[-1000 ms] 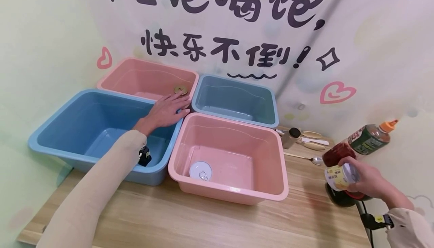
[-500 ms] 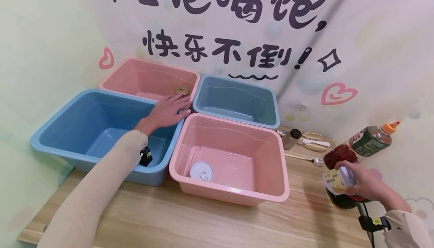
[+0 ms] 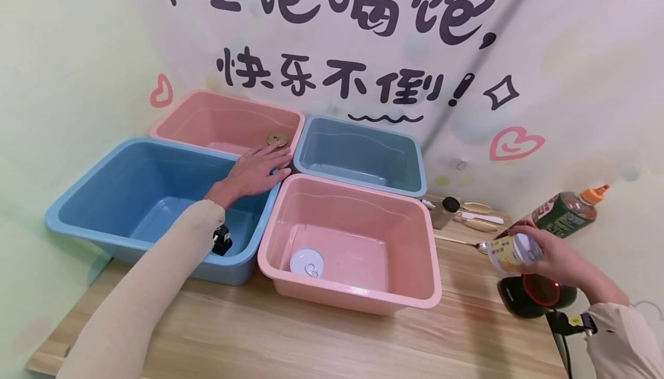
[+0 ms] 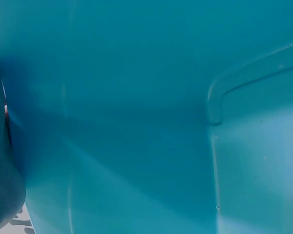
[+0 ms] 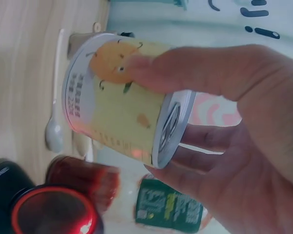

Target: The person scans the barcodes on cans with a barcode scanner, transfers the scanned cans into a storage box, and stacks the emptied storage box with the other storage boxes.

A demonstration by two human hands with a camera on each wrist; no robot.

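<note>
My right hand [image 3: 550, 261] grips a small yellow-labelled can [image 3: 510, 252] [image 5: 122, 117] on its side, just above a black scanner with a red glowing ring [image 3: 536, 294] [image 5: 49, 212] at the table's right edge. My left hand [image 3: 256, 169] lies flat, fingers straight, on the rims where the large blue bin [image 3: 83, 189] meets the far pink bin [image 3: 176, 117]. A gold round lid [image 3: 276, 137] sits just past its fingertips. The near pink bin [image 3: 430, 264] holds a silver pull-tab can [image 3: 307, 262]. The left wrist view shows only blue bin wall [image 4: 136, 97].
A smaller blue bin [image 3: 415, 160] stands at the back. Behind the scanner are a dark red jar [image 5: 83, 178], a green bottle with an orange cap [image 3: 565, 213], a metal spoon [image 3: 469, 242], white and wooden spoons [image 3: 479, 218], and a black-capped shaker [image 3: 445, 211]. Bare wooden table [image 3: 311, 338] in front.
My right hand has lifted the yellow can up and slightly back, uncovering the scanner's red ring. The left hand has stayed on the bin rims.
</note>
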